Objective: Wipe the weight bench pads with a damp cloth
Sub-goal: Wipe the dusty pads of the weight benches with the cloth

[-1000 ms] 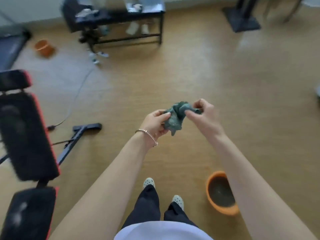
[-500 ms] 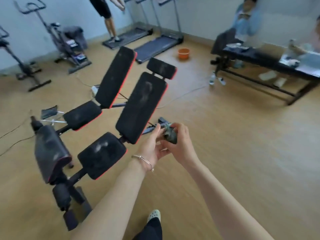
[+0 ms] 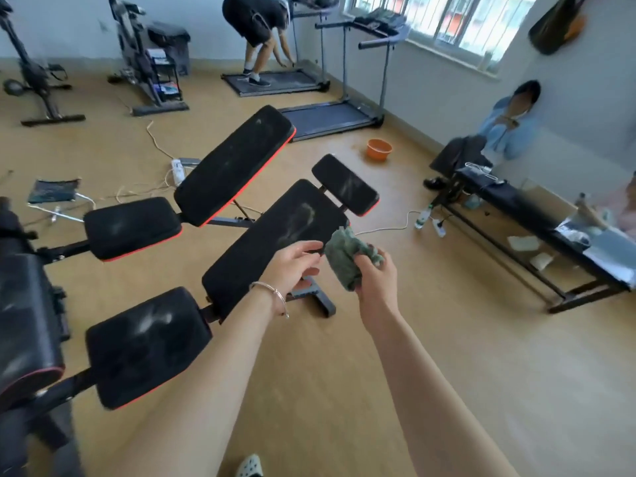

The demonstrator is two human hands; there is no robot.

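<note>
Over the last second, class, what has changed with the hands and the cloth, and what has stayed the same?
The left hand has let go of the green cloth and opened beside it; the right hand now grips it alone. The view swung up from the floor toward the bench's back pad. Unchanged: the cloth stays bunched and has not yet touched the pad.

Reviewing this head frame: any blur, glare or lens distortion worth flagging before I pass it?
Head view: the wide-angle lens bends the walls toward the edges; the roller pad at the left margin is blurred; the window at top right is bright and partly washed out; the cloth in the right hand, the left hand and the pale smears on the backrest pad read clearly.
</note>
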